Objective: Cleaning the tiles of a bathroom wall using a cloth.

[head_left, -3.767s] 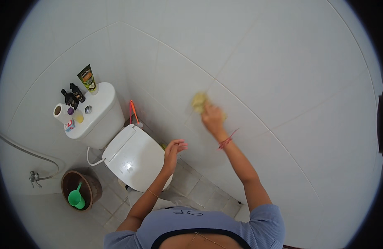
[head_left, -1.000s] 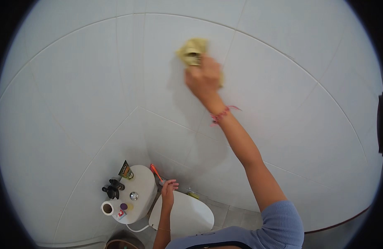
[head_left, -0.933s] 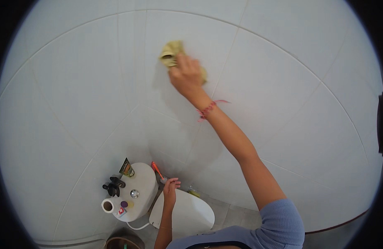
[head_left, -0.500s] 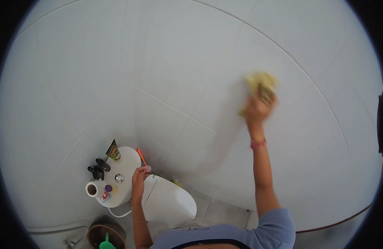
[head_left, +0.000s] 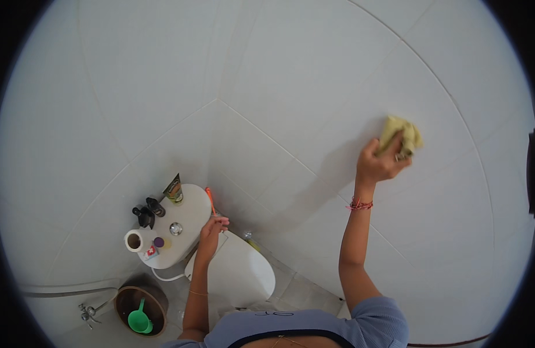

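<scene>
One yellow cloth [head_left: 402, 126] lies against the white wall [head_left: 279, 81], mostly beyond the right hand [head_left: 380, 166], whose fingers clamp it; bunching leaves its long axis unclear. Left hand [head_left: 211, 229] hangs well apart, empty, fingers loosely extended, by toilet tank [head_left: 191, 204].

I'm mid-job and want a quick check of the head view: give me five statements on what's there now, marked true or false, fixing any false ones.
1. The right hand holds a yellow cloth. True.
2. The green dipper is outside the brown bucket. False: it is inside.
3. The paper roll stands on the toilet tank. True.
4. The toilet lid is raised. False: it is down.
5. The left hand is on the yellow cloth. False: it is lower down, by the toilet tank.
</scene>
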A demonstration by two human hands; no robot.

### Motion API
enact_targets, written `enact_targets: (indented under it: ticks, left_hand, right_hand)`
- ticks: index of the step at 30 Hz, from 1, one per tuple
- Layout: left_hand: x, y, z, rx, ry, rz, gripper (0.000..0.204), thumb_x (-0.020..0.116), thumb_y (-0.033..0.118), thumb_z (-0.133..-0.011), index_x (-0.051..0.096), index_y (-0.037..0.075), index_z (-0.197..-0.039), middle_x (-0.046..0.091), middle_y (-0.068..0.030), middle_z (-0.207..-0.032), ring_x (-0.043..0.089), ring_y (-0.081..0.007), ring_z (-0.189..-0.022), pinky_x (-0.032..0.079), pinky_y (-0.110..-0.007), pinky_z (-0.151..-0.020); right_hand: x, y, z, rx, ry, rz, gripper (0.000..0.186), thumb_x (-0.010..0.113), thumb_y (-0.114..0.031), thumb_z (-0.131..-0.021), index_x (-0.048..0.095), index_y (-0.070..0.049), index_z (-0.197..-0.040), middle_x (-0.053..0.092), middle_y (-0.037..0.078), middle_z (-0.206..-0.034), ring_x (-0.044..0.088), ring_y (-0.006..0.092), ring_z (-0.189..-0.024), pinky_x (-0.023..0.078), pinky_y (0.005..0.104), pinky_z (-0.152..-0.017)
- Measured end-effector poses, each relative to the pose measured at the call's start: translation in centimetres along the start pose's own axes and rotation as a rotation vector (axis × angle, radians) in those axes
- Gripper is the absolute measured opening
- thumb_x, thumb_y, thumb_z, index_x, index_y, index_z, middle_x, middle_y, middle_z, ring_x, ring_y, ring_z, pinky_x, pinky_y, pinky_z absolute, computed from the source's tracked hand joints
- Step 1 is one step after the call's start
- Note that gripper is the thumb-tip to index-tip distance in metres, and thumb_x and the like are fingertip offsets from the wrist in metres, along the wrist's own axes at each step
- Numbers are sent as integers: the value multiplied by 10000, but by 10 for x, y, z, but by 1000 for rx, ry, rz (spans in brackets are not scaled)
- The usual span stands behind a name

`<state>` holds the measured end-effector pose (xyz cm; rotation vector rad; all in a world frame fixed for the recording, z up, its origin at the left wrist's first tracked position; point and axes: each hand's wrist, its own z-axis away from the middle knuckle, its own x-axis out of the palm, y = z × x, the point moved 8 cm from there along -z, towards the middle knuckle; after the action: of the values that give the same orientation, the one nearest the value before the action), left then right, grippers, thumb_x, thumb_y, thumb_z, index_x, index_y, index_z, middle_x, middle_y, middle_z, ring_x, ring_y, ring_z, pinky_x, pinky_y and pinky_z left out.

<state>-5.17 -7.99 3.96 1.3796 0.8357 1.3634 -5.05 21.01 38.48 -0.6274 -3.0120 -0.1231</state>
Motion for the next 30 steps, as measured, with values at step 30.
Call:
enact_targets:
  ticks: [30]
  left_hand:
    - [-46,4,14,62,102,-280,206,433,110,-907,535,-2,-1047,588,-71,-949,534,-126,-872,414,-251,-791]
  right_hand:
    - [-11,13,17,-165,22,16,286,549,-79,-753,618,-16,-1023,555,186,-926,498,288,-751,455,402,-666]
